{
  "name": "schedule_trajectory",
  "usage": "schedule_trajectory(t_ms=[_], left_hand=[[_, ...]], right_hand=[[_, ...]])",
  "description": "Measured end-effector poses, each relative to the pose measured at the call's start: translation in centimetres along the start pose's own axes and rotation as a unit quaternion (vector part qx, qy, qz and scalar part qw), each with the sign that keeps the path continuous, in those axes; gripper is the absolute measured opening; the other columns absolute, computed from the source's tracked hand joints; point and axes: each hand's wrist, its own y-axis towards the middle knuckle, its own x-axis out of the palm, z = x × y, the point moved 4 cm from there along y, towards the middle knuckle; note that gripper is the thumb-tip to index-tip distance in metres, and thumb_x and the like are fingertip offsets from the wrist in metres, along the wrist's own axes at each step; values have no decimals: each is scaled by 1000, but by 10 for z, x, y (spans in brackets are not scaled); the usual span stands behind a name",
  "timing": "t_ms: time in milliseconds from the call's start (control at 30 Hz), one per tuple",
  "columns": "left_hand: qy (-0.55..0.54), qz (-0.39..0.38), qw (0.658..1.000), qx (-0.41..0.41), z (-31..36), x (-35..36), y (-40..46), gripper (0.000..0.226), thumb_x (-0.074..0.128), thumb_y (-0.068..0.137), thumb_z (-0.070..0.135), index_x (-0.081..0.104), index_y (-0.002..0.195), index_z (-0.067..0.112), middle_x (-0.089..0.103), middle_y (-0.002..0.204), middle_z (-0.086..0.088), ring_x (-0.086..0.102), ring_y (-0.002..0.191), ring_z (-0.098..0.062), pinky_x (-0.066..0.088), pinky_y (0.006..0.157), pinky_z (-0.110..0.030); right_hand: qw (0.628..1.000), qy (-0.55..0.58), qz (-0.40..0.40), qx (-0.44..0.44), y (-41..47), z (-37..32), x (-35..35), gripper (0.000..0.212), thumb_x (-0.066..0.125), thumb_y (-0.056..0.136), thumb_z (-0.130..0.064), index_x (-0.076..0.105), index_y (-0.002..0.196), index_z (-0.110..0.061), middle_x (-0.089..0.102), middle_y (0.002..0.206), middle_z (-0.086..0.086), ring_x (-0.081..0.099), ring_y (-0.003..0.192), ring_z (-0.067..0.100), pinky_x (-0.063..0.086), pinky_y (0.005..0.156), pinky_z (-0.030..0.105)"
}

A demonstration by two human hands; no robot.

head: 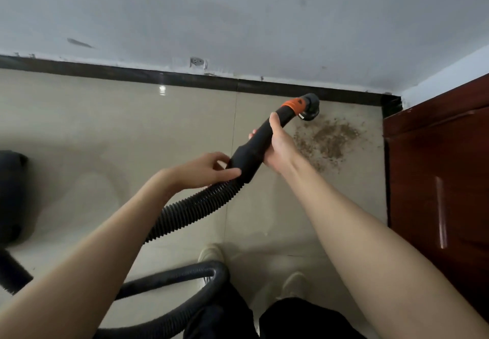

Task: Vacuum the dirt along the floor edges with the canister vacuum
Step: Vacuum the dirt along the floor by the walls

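Fingers of the right hand point(277, 145) curl round the rigid black vacuum wand point(260, 141); the left hand point(209, 170) pinches its cuff above the ribbed hose point(195, 207). Its orange-collared round brush nozzle point(308, 105) hangs beside brown granular dirt point(328, 140) on glossy beige tile point(132, 126), near the black skirting point(185, 80) and reddish wooden cabinet point(436, 179).

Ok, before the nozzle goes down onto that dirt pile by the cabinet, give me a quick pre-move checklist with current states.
1. Right hand grips the wand: ok.
2. Left hand holds the hose at the wand joint: ok.
3. Brush nozzle on the dirt pile: not ok, it is beside the pile, toward the baseboard.
4. Hose clear of the shoes: not ok, it loops by them.
5. Suction on: cannot tell.
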Motion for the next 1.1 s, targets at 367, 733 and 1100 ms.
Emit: schedule_trajectory(t_ms=[367,733,1100], left_hand=[[43,174,982,63,-63,65,112,58,66,85,41,42,131,15,57,105,3,55,85,-11,37,73,-21],[-117,224,963,96,-104,110,208,27,45,97,36,53,112,15,65,90,-4,64,75,-16,50,66,-27],[-261,264,926,72,-106,76,267,33,35,101,30,51,122,10,63,103,-6,60,85,-20,49,71,-30]], right_hand=[[977,-172,-28,-123,116,22,-24,36,54,97,-35,45,116,-6,56,100,13,58,93,27,50,95,46],[931,-299,-35,-208,199,55,-82,41,51,97,-41,46,120,-7,56,104,6,57,97,21,47,85,34],[813,-492,-28,-310,210,55,-146,31,51,97,-38,46,111,-11,52,82,-1,52,68,11,39,53,23]])
